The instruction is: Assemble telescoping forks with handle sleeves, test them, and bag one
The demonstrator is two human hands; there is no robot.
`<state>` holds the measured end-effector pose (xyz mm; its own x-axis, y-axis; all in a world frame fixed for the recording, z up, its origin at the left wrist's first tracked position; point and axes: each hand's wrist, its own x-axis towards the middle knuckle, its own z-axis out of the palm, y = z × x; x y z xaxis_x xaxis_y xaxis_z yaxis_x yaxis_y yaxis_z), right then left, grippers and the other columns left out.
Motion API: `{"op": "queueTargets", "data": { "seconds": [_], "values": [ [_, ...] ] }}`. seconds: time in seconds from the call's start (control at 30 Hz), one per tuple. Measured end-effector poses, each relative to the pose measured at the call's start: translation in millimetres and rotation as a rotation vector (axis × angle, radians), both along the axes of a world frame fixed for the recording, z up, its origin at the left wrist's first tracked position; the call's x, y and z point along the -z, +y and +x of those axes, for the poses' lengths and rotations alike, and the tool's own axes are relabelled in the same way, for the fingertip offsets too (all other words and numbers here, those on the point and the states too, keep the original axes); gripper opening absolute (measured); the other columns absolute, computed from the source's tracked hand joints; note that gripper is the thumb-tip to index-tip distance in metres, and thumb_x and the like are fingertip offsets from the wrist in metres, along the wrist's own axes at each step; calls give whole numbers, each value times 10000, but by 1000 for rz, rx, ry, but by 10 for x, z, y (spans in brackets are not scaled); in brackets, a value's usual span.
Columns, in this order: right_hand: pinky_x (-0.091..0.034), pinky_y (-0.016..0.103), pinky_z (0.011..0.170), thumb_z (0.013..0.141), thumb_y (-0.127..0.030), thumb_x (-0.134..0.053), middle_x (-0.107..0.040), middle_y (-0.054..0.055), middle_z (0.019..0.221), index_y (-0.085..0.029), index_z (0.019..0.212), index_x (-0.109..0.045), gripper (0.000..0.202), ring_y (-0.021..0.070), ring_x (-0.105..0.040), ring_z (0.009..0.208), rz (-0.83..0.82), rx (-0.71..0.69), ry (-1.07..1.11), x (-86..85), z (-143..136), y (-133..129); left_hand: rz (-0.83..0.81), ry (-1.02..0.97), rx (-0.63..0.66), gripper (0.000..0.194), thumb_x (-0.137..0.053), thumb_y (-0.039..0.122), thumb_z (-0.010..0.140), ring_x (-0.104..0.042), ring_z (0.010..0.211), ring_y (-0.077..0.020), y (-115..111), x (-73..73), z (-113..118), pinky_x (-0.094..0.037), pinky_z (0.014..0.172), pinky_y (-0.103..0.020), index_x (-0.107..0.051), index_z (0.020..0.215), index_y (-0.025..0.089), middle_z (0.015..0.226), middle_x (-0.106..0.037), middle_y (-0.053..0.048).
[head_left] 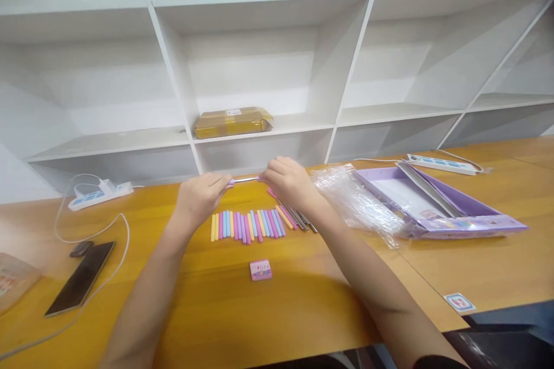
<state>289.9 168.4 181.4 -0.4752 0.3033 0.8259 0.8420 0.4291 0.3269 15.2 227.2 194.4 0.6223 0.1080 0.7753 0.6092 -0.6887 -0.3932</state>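
Note:
Above the table, my left hand [199, 196] pinches the left end of a thin metal rod [246, 180], where a bit of light purple shows at the fingertips. On the rod's other end, my right hand [288, 182] is closed, also with a little purple showing. Below lies a row of coloured foam-like tubes [246, 226] in yellow, pink, blue and purple, side by side. Several bare metal rods [299, 218] lie partly hidden behind my right forearm, near a pink piece [272, 192]. A small pink printed box [260, 269] sits nearer to me.
To the right are crumpled clear plastic wrap [350, 196] and an open purple box [476, 225]. Left lie a dark phone-like slab [80, 279], a white cable [123, 253] and a power strip [101, 196]. White shelves behind hold a taped brown parcel [234, 123].

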Motion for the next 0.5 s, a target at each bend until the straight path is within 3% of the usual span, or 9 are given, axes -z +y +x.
{"op": "queueTargets", "data": {
  "seconds": [0.23, 0.5],
  "values": [
    [-275, 345, 728, 1134, -256, -606, -578, 34, 808, -203, 882, -679, 267, 187, -427, 775, -31, -28, 17, 10, 80, -13, -60, 31, 59, 199, -596, 309, 1128, -640, 708, -156, 5, 11, -103, -315, 588, -307, -752, 1030, 236, 818, -765, -21],
    [-294, 348, 739, 1145, -225, -565, -614, 37, 833, -206, 939, -713, 254, 185, -453, 778, -33, -25, -12, 11, 78, -61, -66, 57, 61, 212, -585, 307, 1128, -615, 675, -154, -18, 22, -120, -329, 588, -309, -761, 1033, 235, 777, -730, -18]
  ]
}}
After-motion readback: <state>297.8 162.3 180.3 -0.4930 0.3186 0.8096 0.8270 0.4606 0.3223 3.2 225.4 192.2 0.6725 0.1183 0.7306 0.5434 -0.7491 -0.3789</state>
